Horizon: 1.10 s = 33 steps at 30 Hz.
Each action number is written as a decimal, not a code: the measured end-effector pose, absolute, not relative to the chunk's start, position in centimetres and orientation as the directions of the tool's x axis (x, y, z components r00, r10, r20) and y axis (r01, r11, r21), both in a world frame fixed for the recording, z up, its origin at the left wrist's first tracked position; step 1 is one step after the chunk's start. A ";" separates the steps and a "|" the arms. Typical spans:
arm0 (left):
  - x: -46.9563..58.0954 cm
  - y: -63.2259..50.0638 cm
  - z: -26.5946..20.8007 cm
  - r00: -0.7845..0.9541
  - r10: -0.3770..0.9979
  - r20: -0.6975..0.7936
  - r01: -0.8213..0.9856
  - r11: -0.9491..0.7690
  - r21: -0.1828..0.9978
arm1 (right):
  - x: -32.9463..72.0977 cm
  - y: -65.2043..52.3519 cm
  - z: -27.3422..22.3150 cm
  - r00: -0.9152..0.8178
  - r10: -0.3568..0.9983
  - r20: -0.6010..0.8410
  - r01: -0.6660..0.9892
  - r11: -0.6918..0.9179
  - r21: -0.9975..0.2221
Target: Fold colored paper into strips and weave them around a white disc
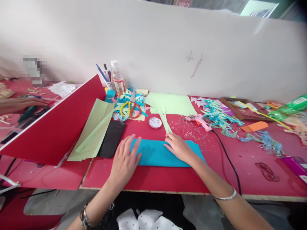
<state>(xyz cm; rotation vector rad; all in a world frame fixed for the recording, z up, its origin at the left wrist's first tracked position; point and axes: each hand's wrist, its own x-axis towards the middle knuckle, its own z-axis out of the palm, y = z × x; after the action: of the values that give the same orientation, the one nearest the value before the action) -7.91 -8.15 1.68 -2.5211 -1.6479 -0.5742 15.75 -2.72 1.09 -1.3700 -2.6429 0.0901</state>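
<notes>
The blue paper [153,154] looks matt, the green plastic bottle [290,107] glossy.

In the lower middle of the frame, the left hand [126,153], fingers spread, was over the left end of a blue sheet [152,155], while the right hand [178,147] lay across its upper edge, fingertips at the ends of pale green strips [164,119]. Scissors [129,108] lay on paper scraps [144,105] left of centre, a pink glue gun [201,122] right of centre, and another person's hand [33,103] showed at far left, beyond a red board [59,127].
</notes>
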 end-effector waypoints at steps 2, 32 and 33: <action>-7.3 -8.5 1.8 0.531 0.794 0.296 0.817 -0.572 0.072 | 15.7 -2.7 0.8 -0.558 0.820 0.125 0.808 0.572 -0.145; -8.6 -6.0 1.5 0.108 0.993 -0.042 0.384 -0.003 0.923 | 14.6 -4.0 3.6 -0.408 0.857 0.315 0.814 0.498 -0.300; -8.6 -6.0 1.9 0.134 0.986 -0.097 0.327 0.048 0.944 | 14.6 -4.4 4.0 -0.402 0.855 0.327 0.817 0.497 -0.294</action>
<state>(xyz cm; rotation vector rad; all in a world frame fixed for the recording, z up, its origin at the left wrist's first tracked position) -8.61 -5.98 1.91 -2.7479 -2.5755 -1.6444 14.63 -4.37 4.00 -1.3816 -2.3115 0.1199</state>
